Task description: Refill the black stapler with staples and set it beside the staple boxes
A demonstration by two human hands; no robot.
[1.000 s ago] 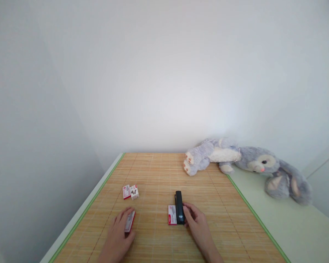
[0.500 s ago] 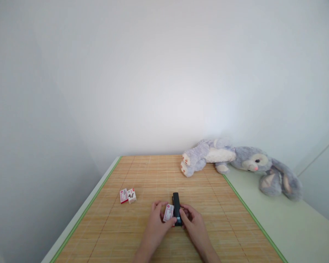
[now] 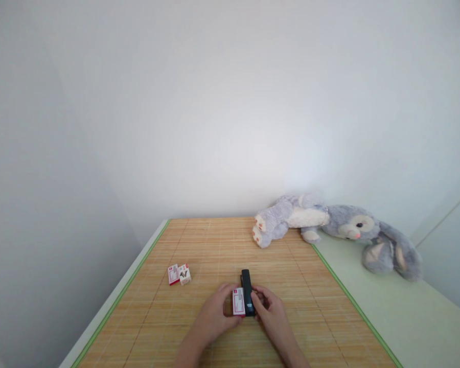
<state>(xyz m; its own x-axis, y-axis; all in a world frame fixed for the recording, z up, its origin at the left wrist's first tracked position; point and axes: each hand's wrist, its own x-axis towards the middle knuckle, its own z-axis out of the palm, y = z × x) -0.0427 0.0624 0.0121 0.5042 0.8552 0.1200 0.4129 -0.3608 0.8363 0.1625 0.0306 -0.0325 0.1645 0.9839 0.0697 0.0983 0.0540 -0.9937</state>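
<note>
Gripping a small red-and-white box (image 3: 238, 302) with the left hand (image 3: 214, 317), fingers curled round its left side, pressed flush against the black stapler (image 3: 247, 286) at the near middle of the bamboo mat (image 3: 214, 245). Pinching the stapler's near end with the right hand (image 3: 272, 314), fingers closed on it, thumb hidden. Both things low over the mat, resting on it or just above; cannot tell which.

Likely trouble, judging from here:
- Tipping the box while so lightly pinched, and spilling whatever lies inside across the mat's slats, awkward to pick out of the grooves if small.
- Knocking the stapler askew with the box, being pressed side to side with little room for fingers between.
- Nipping a fingertip at the stapler if squeezed carelessly.
- Sliding the mat on the smooth desk (image 3: 368, 291) under a sideways push.

As to containers: held box apparently shut, contents not visible. Further left on the mat, well apart from both hands, two more small boxes (image 3: 179, 274) touching each other, one red-fronted, one white with a dark picture; flaps and contents too small to tell. Nothing else holding anything. At the mat's far right corner, a grey plush rabbit (image 3: 337, 227) lying on its side against the wall, feet reaching onto the mat.
</note>
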